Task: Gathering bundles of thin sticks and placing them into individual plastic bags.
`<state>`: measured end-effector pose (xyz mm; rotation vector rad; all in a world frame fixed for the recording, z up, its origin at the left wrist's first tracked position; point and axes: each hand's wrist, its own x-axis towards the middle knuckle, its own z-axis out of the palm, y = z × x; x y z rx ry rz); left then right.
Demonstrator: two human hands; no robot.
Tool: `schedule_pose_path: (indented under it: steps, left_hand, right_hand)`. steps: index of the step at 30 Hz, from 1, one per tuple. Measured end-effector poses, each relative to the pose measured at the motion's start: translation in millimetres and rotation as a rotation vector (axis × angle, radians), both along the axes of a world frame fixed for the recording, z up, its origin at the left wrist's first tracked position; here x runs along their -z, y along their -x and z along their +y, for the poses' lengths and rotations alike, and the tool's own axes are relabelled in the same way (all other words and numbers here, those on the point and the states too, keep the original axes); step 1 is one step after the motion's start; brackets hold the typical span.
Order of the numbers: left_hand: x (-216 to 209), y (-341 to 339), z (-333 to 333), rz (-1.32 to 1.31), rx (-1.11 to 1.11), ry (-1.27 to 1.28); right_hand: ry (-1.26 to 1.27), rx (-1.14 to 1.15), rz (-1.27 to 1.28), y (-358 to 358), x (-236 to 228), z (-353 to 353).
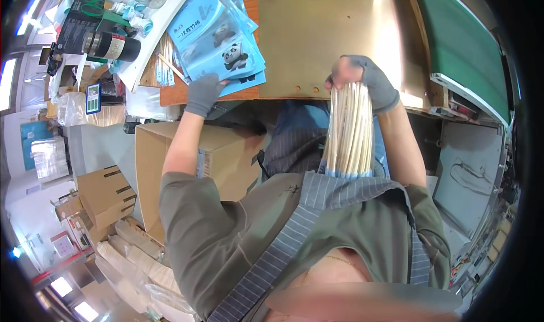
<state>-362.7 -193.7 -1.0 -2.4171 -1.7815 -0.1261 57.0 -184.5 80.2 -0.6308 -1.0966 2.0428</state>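
Note:
My right hand (365, 81), in a grey fingerless glove, grips the top of a bundle of pale bamboo sticks (350, 132) that hangs down toward my chest. My left hand (203, 94), also gloved in grey, reaches to the near edge of a stack of light blue flat packets (218, 35) printed with a panda picture, its fingertips touching the lowest packet. The packets lie on the wooden workbench (323, 33) in front of me. Between the two hands the bench edge and my striped apron show.
A black and silver flask (110, 45) lies at the far left of the bench among small bottles and loose sticks. An open cardboard box (187, 152) stands under my left arm. More boxes and wrapped bundles lie on the floor at left. A green-topped machine (462, 44) stands at right.

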Motion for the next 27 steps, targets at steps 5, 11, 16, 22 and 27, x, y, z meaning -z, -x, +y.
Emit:
schedule_pose_path:
  steps: [5,11,16,22,27]
  left_hand:
    - [-33.1,1.5,26.5,0.018,-0.096,-0.085]
    - [-43.2,-84.6,47.9,-0.501,0.038,-0.103]
    - [53.2,-186.6,29.6,-0.905,0.107,0.353]
    - [22.8,-240.2,28.1,-1.028,-0.052,0.396]
    - [-45.2,-257.5,-3.6,-0.976,0.206,0.142]
  right_hand:
    - [-0.029,-0.018,-0.036,0.7,-4.8,-2.7]
    - [-0.021,-0.017,-0.075,10.8,-6.8,2.1]
    - [-0.010,-0.120,0.047,39.8,0.9,8.9]
    - [0.280,0.050,-0.038,-0.9,43.3,4.3]
    - [0.247,0.151,0.068,1.9,46.3,-4.7]
